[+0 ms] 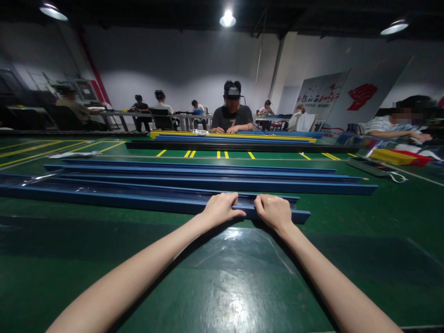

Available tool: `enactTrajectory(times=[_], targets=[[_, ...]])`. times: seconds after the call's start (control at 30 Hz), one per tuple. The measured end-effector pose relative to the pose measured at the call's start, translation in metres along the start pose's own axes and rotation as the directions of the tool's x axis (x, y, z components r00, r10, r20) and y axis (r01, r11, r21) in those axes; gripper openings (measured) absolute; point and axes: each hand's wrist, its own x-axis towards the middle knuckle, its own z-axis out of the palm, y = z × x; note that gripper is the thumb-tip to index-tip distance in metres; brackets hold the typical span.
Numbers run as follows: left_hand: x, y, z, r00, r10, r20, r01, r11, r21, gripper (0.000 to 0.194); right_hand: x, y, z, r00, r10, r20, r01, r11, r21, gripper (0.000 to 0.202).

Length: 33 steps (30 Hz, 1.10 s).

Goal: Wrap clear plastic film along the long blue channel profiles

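Note:
A long blue channel lies across the green table in front of me, its hollow side up, with its right end just past my hands. My left hand grips it near that end, thumb on the near wall and fingers curled over the channel. Close by on the right, my right hand is closed on the same channel, fingers folded. A short gap separates the two hands. Shiny clear film shows inside the channel toward the left.
Behind it lie more blue channels, then a black strip and yellow strips. A person sits across the table. Clear sheet covers the near tabletop. A yellow tray stands at right.

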Motion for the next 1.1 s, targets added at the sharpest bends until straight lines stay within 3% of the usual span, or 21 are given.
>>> enactTrajectory(times=[0.2, 0.47, 0.87, 1.1], targets=[[-0.001, -0.003, 0.002, 0.999, 0.049, 0.008, -0.049, 0.998, 0.049, 0.032, 0.002, 0.001, -0.003, 0.995, -0.03, 0.091, 0.033, 0.999, -0.031, 0.045], [-0.002, 0.0, -0.002, 0.994, 0.099, 0.036, -0.101, 0.992, 0.071, 0.029, 0.002, 0.007, -0.004, 0.993, -0.061, 0.103, 0.066, 0.997, -0.047, 0.046], [-0.003, -0.004, -0.007, 0.985, 0.154, 0.073, -0.162, 0.979, 0.125, 0.026, 0.001, 0.034, -0.004, 0.99, -0.015, 0.142, 0.027, 0.996, -0.09, 0.048], [-0.003, -0.008, -0.011, 0.982, 0.165, 0.088, -0.177, 0.973, 0.149, 0.025, 0.0, 0.062, 0.002, 0.994, 0.043, 0.104, -0.029, 0.991, -0.133, 0.047]])
